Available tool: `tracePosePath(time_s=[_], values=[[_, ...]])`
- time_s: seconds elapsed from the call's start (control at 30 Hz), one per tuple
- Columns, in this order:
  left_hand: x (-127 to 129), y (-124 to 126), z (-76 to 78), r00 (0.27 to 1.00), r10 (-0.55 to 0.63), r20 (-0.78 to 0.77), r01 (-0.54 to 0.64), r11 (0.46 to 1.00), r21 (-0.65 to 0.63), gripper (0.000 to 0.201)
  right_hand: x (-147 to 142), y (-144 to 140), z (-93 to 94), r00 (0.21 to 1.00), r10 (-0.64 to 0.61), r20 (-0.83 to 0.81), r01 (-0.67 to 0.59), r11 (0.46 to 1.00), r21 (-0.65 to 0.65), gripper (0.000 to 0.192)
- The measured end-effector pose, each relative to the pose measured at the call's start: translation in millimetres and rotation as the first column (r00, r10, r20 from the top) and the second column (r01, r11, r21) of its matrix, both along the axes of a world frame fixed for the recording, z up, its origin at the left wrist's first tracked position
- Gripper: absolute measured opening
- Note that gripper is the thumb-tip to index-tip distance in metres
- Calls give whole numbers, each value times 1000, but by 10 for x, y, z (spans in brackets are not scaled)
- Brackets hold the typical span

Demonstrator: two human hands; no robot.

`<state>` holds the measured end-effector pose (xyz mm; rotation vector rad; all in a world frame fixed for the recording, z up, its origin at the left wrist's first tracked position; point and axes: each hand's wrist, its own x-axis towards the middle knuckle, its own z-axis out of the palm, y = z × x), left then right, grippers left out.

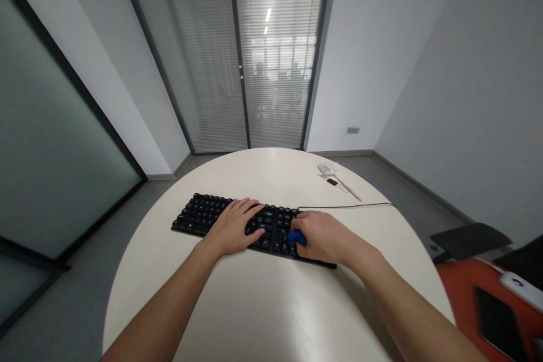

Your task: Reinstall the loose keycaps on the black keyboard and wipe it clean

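Observation:
A black keyboard point(203, 209) lies at a slant across the pale round table, its right end nearer me. My left hand point(237, 226) rests on the middle of the keyboard, palm down, its fingers spread and holding nothing. Over the right part of the keys, my right hand point(323, 236) is closed around a soft-looking blue lump point(296, 237). The lump shows between the curled fingers and sits against or just above the keys; I cannot tell which. My right hand covers part of the number keys.
The round table point(254, 305) also bears a stick with a white fluffy end point(328, 169) and a small black tag point(332, 181). A thin cable point(348, 206) runs to the right edge. Beside the table, a dark phone point(500, 322) and a white power strip point(522, 289) lie on a red seat.

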<state>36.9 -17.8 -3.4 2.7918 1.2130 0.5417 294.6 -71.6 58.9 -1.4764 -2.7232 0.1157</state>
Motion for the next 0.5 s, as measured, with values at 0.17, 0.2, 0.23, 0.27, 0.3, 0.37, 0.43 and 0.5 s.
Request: tracePosePath(time_s=[0.17,0.2,0.23,0.27,0.3,0.37,0.43,0.5], values=[[-5,-8,-1,1000,-3,-5,3,1000,1,56,41,-7,24,989,97,-108,-103,993,-50,15],[-6,-12,3,1000,-7,-8,7,1000,1,56,27,-5,29,984,109,-144,-115,993,-36,18],[-7,-16,9,1000,-9,-11,9,1000,2,56,3,-3,26,975,121,-184,-125,992,-8,21],[-9,-20,14,1000,-10,-14,10,1000,4,56,-30,-1,11,966,138,-220,-136,990,26,25],[-11,-23,18,1000,-11,-17,11,1000,6,55,-68,2,-16,955,160,-249,-149,987,61,29],[-16,-26,23,1000,-12,-18,12,1000,11,55,-146,8,-100,940,204,-274,-179,977,115,33],[-20,-26,22,1000,-14,-12,15,1000,13,54,-206,16,-188,935,224,-275,-195,972,128,36],[-23,-24,18,1000,-18,-5,18,1000,10,53,-231,27,-241,933,226,-279,-204,973,106,35]])
